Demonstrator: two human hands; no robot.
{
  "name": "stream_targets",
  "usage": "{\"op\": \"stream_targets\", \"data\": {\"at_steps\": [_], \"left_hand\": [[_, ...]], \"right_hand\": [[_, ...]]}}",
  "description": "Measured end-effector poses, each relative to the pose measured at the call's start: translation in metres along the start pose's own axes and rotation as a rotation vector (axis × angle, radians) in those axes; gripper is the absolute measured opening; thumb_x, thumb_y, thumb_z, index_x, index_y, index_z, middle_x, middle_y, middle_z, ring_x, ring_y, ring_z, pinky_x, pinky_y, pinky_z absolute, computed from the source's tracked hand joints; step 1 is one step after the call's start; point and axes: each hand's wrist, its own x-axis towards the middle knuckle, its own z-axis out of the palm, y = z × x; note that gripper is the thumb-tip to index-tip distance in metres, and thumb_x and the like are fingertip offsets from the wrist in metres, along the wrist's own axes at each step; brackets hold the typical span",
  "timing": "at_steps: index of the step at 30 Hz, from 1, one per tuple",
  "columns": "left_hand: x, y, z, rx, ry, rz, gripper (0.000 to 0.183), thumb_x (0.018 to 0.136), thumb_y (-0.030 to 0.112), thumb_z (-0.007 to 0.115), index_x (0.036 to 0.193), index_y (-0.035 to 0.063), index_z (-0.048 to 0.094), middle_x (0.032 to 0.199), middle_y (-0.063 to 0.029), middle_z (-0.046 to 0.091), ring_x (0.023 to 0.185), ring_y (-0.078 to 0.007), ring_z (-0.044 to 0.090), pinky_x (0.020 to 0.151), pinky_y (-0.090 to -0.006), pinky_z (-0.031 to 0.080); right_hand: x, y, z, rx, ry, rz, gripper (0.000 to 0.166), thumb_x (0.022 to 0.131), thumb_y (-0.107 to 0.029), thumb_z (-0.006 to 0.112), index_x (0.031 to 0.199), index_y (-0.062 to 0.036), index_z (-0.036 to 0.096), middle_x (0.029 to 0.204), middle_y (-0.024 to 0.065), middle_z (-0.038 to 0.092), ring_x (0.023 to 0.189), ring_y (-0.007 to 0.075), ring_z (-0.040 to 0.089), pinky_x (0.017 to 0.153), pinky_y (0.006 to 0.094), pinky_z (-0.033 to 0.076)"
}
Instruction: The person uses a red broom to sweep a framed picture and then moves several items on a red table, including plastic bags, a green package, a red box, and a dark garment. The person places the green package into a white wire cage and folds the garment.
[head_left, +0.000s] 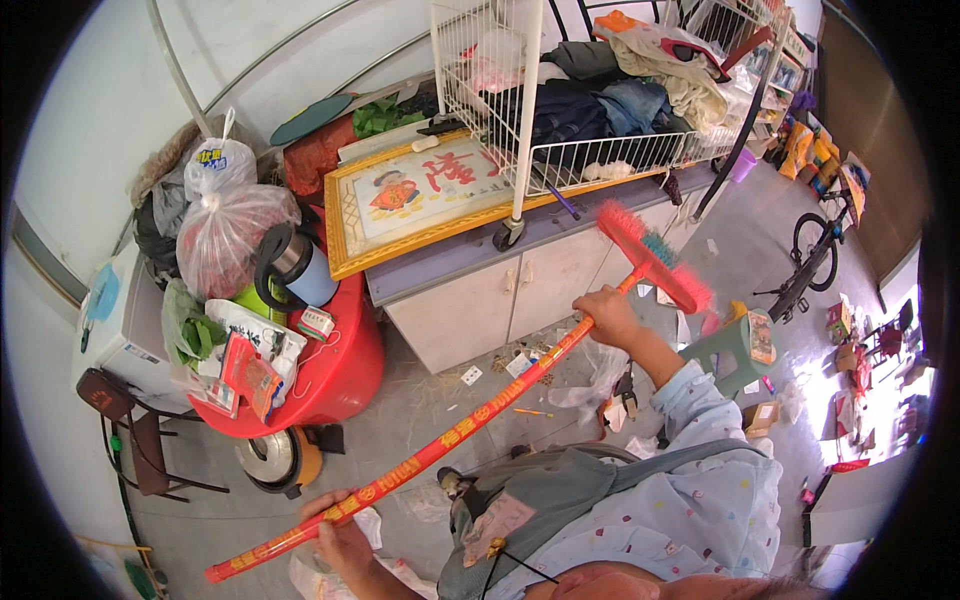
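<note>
Both of my hands grip a long-handled floor brush, held slantwise across my front. Its pole is wrapped in red and yellow printed film. My right hand closes round the pole just below the brush head, which has red and teal bristles and is raised off the floor, in front of the low cabinet in this view. My left hand holds the pole near its lower-left end. I wear a grey-green apron over a patterned light-blue shirt.
A red round table bears bags and a blue vacuum jug. On the low cabinet are a framed picture and a white wire cart with clothes. A green stool, an electric cooker, a bicycle and litter stand around.
</note>
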Motion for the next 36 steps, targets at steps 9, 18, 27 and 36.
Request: {"op": "stream_targets", "data": {"at_steps": [9, 18, 27, 36], "left_hand": [[-0.012, -0.018, 0.021, 0.193, -0.063, 0.111, 0.040, 0.086, 0.027, 0.056, 0.112, -0.0022, 0.050, 0.108, -0.0192, 0.057, 0.100, -0.0298, 0.056, 0.088, -0.0442, 0.046], [-0.037, -0.032, -0.001, 0.202, -0.038, -0.206, 0.048, 0.089, 0.033, 0.051, 0.119, -0.0039, 0.049, 0.105, -0.0144, 0.061, 0.092, -0.0239, 0.058, 0.080, -0.0312, 0.047], [-0.001, -0.076, 0.133, 0.361, -0.198, -0.275, 0.050, 0.086, 0.031, 0.059, 0.119, -0.0052, 0.049, 0.117, -0.0227, 0.056, 0.096, -0.0279, 0.060, 0.076, -0.0372, 0.052], [-0.010, 0.081, 0.021, 0.328, 0.154, 0.376, 0.044, 0.083, 0.038, 0.058, 0.098, -0.0032, 0.055, 0.089, -0.0144, 0.056, 0.075, -0.0213, 0.055, 0.065, -0.0292, 0.047]], "right_hand": [[0.070, 0.056, 0.047, 0.101, -0.065, -0.158, 0.029, 0.059, -0.004, 0.062, 0.088, -0.0080, 0.058, 0.080, 0.0094, 0.060, 0.082, 0.0295, 0.057, 0.076, 0.0398, 0.042], [0.060, 0.080, 0.031, 0.058, -0.112, -0.125, 0.022, 0.061, -0.005, 0.062, 0.082, -0.0081, 0.057, 0.078, 0.0074, 0.061, 0.079, 0.0271, 0.059, 0.072, 0.0385, 0.042], [0.063, 0.181, 0.044, 0.013, -0.044, -0.008, 0.020, 0.056, -0.002, 0.065, 0.074, -0.0088, 0.059, 0.074, 0.0088, 0.059, 0.078, 0.0295, 0.058, 0.072, 0.0401, 0.042], [0.009, 0.007, -0.022, 0.307, -0.568, -0.193, 0.016, 0.066, -0.012, 0.062, 0.080, -0.0081, 0.056, 0.075, 0.0137, 0.061, 0.071, 0.0359, 0.061, 0.059, 0.0490, 0.046]]}}
